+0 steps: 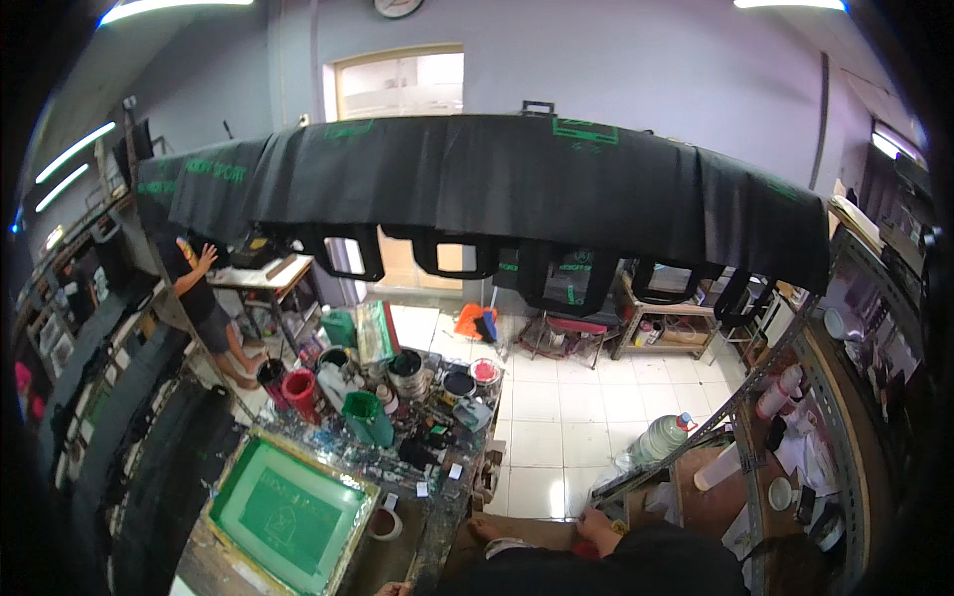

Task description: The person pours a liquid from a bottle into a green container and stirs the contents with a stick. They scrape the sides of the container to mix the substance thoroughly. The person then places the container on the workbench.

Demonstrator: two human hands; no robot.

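At the lower edge, my left hand (pixel 486 530) is beside the worktable, a pale band near its wrist; its fingers are too small and dim to read. My right hand (pixel 600 528) is closed, fingers bent, and what it may hold is hidden. A flat brown surface (pixel 542 534) lies between the two hands; whether they touch it I cannot tell. Something red shows under my right hand. To the left, a green screen-printing frame (pixel 288 512) rests on the worktable, with a cup (pixel 385 522) beside it. A sliver of skin at the bottom edge is unclear.
Black bags with green print (pixel 477 174) hang across the view, handles down. Paint pots and a green jug (pixel 368 417) crowd the worktable (pixel 328 442). A large water bottle (pixel 664 437) stands near metal shelving (pixel 760 487) at right. Another person (pixel 204 298) stands at far left.
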